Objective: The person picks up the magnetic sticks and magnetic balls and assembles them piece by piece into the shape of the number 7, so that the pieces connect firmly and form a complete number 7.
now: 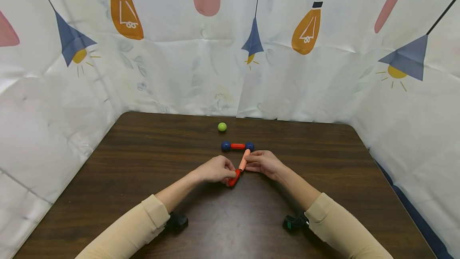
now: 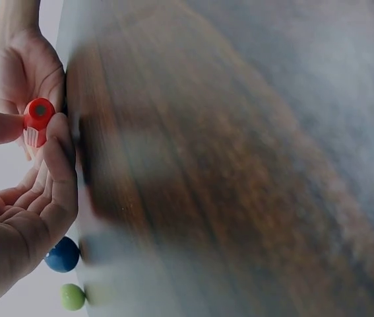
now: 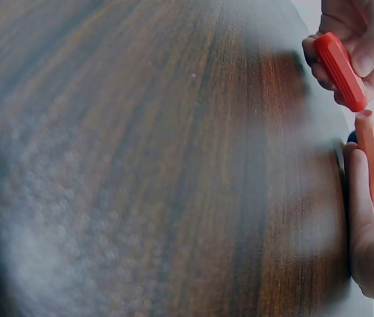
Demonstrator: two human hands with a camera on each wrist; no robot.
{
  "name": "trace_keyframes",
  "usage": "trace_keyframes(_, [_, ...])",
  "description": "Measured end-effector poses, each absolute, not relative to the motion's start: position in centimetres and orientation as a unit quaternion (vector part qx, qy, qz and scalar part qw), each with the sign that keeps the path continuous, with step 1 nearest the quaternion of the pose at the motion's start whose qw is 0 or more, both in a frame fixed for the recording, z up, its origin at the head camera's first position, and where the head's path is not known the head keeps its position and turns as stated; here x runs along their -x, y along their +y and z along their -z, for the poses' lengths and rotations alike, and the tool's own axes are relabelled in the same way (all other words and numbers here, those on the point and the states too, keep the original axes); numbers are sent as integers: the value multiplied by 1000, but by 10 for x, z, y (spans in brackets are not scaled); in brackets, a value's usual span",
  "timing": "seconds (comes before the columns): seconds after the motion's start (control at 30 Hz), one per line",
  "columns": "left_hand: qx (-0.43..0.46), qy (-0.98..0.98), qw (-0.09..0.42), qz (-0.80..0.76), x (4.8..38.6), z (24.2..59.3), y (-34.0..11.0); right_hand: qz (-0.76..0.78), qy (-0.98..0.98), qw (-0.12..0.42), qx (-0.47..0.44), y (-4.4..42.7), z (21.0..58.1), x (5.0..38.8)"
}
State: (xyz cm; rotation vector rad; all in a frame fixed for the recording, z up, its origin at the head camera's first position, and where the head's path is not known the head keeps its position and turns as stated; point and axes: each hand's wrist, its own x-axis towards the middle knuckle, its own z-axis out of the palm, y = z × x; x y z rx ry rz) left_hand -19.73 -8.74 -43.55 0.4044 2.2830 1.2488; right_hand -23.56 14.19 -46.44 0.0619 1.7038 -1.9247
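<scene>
My left hand (image 1: 215, 170) pinches a short red rod (image 1: 234, 178) between thumb and fingers, just above the tabletop. In the left wrist view, a grey metallic disc shows in the end of this red rod (image 2: 39, 112). Opposite it, my right hand (image 1: 265, 164) pinches a salmon-coloured rod (image 1: 244, 160). The near end of the salmon rod meets or nearly meets the red one; contact is unclear. Its far end lies by a blue ball (image 1: 249, 146), where touching also cannot be told. That ball and another blue ball (image 1: 225, 146) sit at either end of a second red rod (image 1: 238, 146).
A green ball (image 1: 222, 126) lies farther back on the dark wooden table (image 1: 161, 143). Printed white curtain (image 1: 172, 71) hangs behind the table and along its sides. Each wrist carries a small black camera, the left one (image 1: 177, 222) close above the tabletop.
</scene>
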Motion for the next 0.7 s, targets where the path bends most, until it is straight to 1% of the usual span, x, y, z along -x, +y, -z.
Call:
trace_keyframes(0.3, [-148,838,250,-461,196,437,-84,718,636,283,-22,142,465,235])
trace_keyframes(0.7, [-136,806,268,-510,196,439,-82,719,633,285,-24,142,465,236])
